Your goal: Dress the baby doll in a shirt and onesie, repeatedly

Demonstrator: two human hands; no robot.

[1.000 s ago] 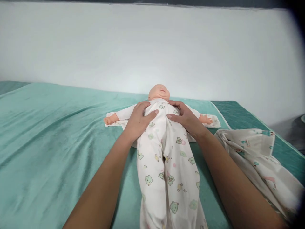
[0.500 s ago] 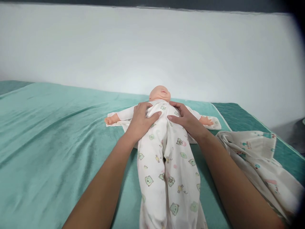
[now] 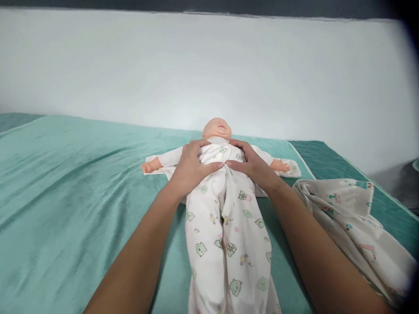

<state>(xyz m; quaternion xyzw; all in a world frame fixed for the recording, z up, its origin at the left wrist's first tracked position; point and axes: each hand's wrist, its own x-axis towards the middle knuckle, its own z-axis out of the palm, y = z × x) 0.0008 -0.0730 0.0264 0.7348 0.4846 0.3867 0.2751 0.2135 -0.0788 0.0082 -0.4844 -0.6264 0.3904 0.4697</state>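
Note:
A baby doll (image 3: 217,127) lies on its back with its arms spread, in a white long-sleeved top (image 3: 172,157). Over its body and legs are white baby trousers (image 3: 229,244) printed with green bears, reaching up to the chest. My left hand (image 3: 193,165) holds the trousers on the left side of the torso, fingers toward the shoulder. On the opposite side my right hand (image 3: 252,163) holds them the same way. Both thumbs lie across the front, tips meeting at a gathered fold. Under the doll's arms a printed garment (image 3: 293,168) is spread out.
A crumpled white printed cloth (image 3: 347,222) lies to the right. Beneath everything is a light green blanket (image 3: 81,196) with soft folds, and a darker green quilted cover (image 3: 314,157) shows at the right. A white wall (image 3: 196,65) rises behind.
My thumbs have moved down and inward over the front of the trousers until their tips meet. The fabric between them is now gathered. The doll appears slightly further left in view.

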